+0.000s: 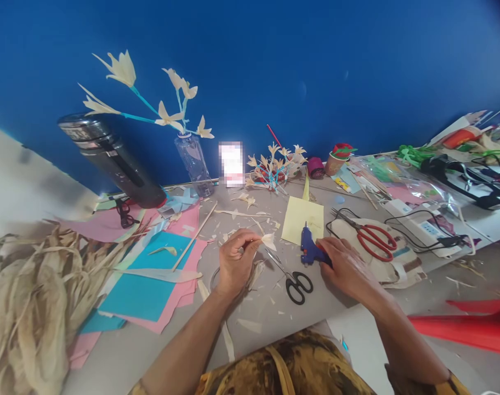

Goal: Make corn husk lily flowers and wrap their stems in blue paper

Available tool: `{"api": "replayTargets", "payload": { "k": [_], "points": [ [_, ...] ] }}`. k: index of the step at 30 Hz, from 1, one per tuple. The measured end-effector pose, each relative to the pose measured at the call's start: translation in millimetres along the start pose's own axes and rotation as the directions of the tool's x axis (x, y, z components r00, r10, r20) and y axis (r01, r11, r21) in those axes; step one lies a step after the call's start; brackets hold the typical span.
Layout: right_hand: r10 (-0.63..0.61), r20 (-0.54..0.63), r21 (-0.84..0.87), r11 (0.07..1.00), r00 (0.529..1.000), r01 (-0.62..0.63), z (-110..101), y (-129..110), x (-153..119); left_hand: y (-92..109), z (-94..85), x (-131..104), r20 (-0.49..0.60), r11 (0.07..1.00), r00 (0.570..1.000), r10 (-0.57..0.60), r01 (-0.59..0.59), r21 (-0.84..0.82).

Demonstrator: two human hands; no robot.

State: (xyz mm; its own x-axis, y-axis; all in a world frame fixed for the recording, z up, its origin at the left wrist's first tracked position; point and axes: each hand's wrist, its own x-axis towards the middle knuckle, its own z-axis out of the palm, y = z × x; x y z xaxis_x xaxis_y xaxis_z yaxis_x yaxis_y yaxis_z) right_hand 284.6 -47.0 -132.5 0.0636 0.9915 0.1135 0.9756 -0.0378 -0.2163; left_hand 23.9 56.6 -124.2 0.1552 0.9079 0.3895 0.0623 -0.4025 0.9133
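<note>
My left hand (238, 262) pinches a small cream husk flower (268, 240) by its base, the petals pointing right. At the right, my right hand (345, 266) is wrapped round the handle of a blue glue gun (311, 249), whose nozzle points away from me over the edge of a yellow paper (295, 219). Between my hands lie black-handled scissors (299, 287), their blades toward the flower. Loose husk pieces (255, 274) lie beside my left hand.
Teal paper (151, 291), pink sheets and a husk pile (36, 312) are at left. A dark flask (118, 164) and a bottle with husk flowers (194, 164) stand behind. Red-handled scissors (375, 241) and a power strip (422, 227) lie at right.
</note>
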Motion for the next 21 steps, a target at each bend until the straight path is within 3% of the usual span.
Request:
{"api": "replayTargets", "payload": {
  "k": [4, 8, 13, 16, 21],
  "points": [
    [-0.021, 0.029, 0.058, 0.998, 0.999, 0.019, 3.3, 6.2, 3.8, -0.1, -0.3, 0.2, -0.001, 0.999, 1.0, 0.026, -0.026, 0.035],
    [-0.042, 0.004, 0.257, 0.966, 0.999, 0.04, 5.7, 26.4, 4.4, -3.3, 0.0, 0.1, 0.003, 0.998, 1.0, 0.018, -0.018, 0.058],
    [0.055, -0.014, 0.443, 0.896, 0.998, -0.043, -1.4, 41.8, 2.6, -7.2, 0.7, -0.7, 0.003, 0.997, 1.0, 0.004, -0.004, 0.073],
    [0.096, -0.02, 0.465, 0.882, 0.995, -0.076, -5.0, 38.3, 1.9, -6.2, 1.8, -0.9, 0.019, 0.999, 1.0, -0.001, 0.0, 0.049],
    [0.012, 0.074, 0.406, 0.913, 0.997, -0.041, 0.0, 29.7, 4.9, -1.2, 6.2, -1.8, 0.172, 1.0, 0.985, 0.011, -0.009, -0.013]
  ]
}}
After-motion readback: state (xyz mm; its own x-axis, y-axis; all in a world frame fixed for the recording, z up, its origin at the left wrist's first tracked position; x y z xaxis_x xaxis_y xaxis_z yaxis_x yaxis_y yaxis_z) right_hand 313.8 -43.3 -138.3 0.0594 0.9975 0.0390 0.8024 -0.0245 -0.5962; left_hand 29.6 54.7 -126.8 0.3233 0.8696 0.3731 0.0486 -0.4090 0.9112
